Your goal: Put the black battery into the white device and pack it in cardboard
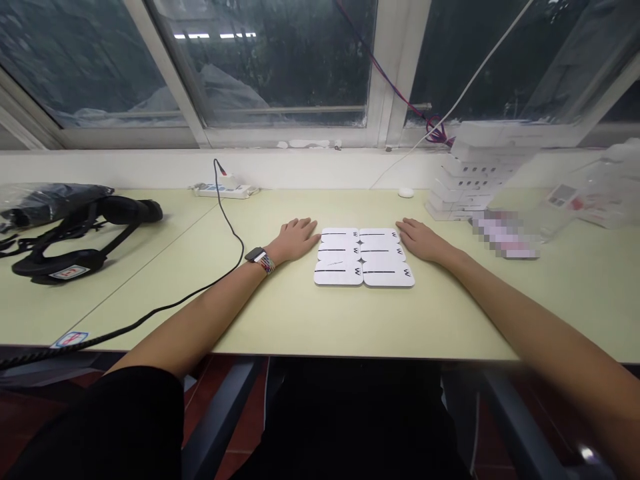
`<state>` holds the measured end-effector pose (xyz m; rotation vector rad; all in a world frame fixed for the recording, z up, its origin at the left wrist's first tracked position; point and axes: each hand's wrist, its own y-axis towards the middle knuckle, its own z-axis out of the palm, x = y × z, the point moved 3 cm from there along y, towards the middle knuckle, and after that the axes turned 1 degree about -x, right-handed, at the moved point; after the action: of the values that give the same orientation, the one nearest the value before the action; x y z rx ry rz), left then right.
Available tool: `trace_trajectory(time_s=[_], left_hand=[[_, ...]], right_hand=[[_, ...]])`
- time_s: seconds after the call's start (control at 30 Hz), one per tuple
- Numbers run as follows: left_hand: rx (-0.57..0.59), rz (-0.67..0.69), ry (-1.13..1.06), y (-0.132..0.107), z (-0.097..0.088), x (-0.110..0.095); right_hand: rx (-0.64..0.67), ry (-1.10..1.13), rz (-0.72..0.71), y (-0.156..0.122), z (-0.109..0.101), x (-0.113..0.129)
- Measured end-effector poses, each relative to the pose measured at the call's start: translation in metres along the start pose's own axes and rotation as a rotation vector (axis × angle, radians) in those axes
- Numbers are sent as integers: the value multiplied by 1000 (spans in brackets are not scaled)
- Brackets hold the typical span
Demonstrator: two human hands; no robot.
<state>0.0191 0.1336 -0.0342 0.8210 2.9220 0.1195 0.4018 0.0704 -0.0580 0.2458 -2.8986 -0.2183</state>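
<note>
The left hand (299, 240) and the right hand (420, 240) are lying flat and well apart on the pale yellow table (310, 327). Their fingers are stretching out loosely. Between them, 6 white cards (374, 257) are sitting on the table in 2 columns of 3, close side by side. Each card is showing 1 dark line and 1 mark like a W. The left thumb and the right fingertips are resting right beside the far cards; I cannot tell if they are touching them.

The left wrist is wearing a watch (256, 254) with a colorful band. A black cord (231, 225) is running from the white power strip (225, 191) and passing beside the left arm. Farther left, black headgear (100, 257) is lying near a shiny dark bag (55, 198).

To the right, white boxes (467, 180) are standing in a stack near a small round white thing (405, 193). Behind everything, windows (280, 60) are showing darkness.
</note>
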Motion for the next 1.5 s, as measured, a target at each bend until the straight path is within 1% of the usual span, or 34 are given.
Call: trace_trajectory(time_s=[0.9, 1.5], left_hand=[[-6, -6, -19, 2, 2, 2], [13, -7, -8, 1, -1, 0]], right_hand=[[-3, 4, -16, 4, 3, -6], [24, 18, 7, -3, -6, 8]])
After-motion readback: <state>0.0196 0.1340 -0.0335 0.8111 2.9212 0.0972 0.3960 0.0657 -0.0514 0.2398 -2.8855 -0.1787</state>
